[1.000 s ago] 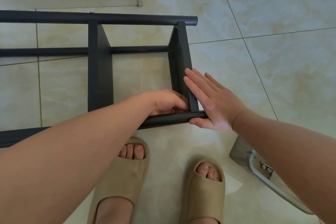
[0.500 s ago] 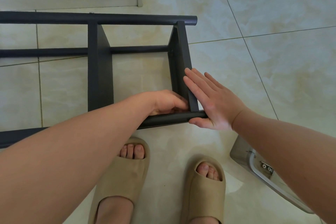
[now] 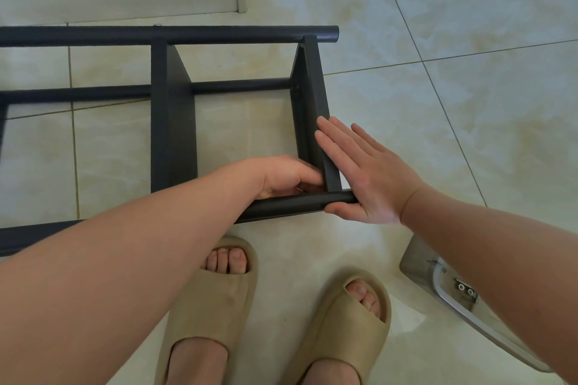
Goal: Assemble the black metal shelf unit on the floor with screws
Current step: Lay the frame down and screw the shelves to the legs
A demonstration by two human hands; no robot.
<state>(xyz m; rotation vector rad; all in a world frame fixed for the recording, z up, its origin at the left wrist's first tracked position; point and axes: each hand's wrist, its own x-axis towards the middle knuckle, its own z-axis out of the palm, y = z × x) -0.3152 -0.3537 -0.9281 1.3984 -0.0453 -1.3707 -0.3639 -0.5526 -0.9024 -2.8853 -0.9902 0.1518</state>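
On floor (image 3: pixel 453 141): black tubular shelf frame (image 3: pixel 173 122) | right hand (image 3: pixel 369 178) flat | left hand (image 3: pixel 287 175) grip unclear

We cannot see the fingertips of the left hand (image 3: pixel 287 176), tucked inside the near corner of the shelf frame (image 3: pixel 172 122) | the frame runs off the left edge | right of it, our right forearm (image 3: pixel 500 259) half-covers a grey chrome-handled object (image 3: pixel 419 269).

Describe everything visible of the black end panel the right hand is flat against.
The end panel is a flat black metal-looking strip standing on edge, spanning from the far tube to the near tube at their ends. The right hand presses flat on its outer face; the left hand, fingers curled, is tucked into its inner near corner.
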